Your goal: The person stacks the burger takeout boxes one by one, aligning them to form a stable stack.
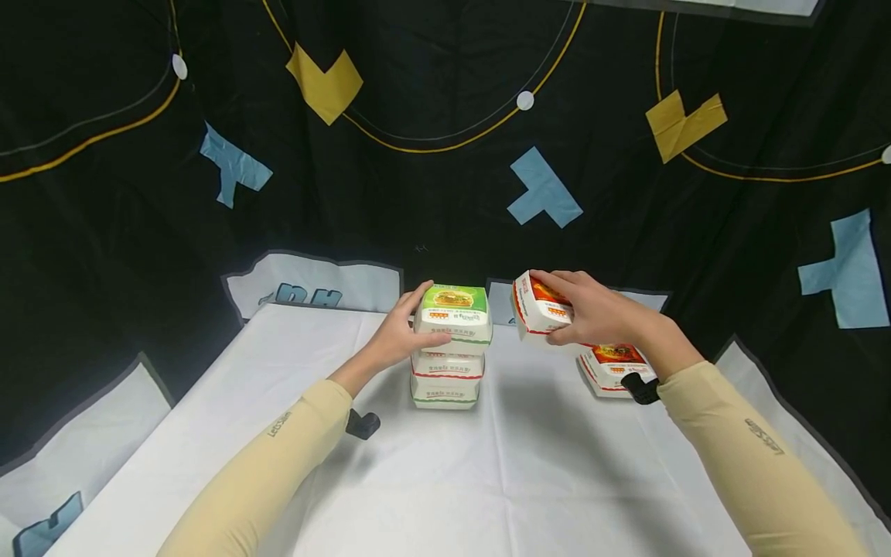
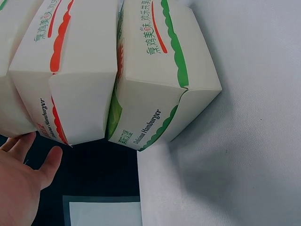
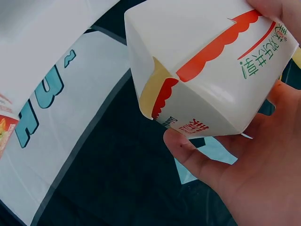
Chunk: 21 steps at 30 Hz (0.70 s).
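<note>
Three hamburger boxes form a stack on the white table. The bottom box [image 1: 445, 398] has green trim, the middle box [image 1: 447, 370] red trim, and the top box [image 1: 455, 303] a green lid with a burger picture. My left hand [image 1: 402, 331] grips the top box from its left side, thumb across the front. Right of the stack, my right hand [image 1: 604, 311] holds a red-trimmed hamburger box [image 3: 202, 61] raised above the table and tilted. Its thumb and fingers span the box in the right wrist view. Below the right forearm, another red hamburger box [image 1: 604, 381] sits on the table.
The white-covered table [image 1: 418, 487] reaches back to a black curtain [image 1: 431, 209] with tape pieces and looping cords. Black wrist mounts [image 1: 363, 424] show under both forearms. Pale lettered sheets [image 1: 313, 282] hang past the table's far edge.
</note>
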{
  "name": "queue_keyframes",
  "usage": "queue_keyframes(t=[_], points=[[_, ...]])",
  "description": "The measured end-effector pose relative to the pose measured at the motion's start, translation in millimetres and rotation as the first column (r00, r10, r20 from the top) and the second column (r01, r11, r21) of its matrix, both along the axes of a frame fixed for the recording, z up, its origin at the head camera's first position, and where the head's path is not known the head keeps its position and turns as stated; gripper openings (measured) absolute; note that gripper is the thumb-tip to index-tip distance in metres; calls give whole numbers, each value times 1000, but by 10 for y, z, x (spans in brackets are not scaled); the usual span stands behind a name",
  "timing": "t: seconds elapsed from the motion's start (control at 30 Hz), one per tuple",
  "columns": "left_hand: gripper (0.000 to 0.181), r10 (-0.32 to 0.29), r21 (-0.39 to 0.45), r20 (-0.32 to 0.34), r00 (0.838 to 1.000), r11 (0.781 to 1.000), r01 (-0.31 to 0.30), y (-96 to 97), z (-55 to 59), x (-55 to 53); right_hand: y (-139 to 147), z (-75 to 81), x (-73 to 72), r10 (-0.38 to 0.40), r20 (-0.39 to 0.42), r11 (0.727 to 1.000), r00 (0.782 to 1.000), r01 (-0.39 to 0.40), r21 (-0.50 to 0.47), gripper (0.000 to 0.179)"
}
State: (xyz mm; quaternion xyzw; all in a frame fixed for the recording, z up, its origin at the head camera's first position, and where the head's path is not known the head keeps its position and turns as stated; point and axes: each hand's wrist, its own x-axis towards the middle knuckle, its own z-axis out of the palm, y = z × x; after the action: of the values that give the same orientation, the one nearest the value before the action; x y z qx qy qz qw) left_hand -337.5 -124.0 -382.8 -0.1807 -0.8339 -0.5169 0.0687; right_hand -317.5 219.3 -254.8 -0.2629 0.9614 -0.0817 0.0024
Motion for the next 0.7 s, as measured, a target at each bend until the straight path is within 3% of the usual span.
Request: queue_keyframes(t=[0.7], points=[[104,-6,6,-1,1000,1000,6,1,-1,-1,-222,181,-134,47,-31,999,998,-48,-11,98]])
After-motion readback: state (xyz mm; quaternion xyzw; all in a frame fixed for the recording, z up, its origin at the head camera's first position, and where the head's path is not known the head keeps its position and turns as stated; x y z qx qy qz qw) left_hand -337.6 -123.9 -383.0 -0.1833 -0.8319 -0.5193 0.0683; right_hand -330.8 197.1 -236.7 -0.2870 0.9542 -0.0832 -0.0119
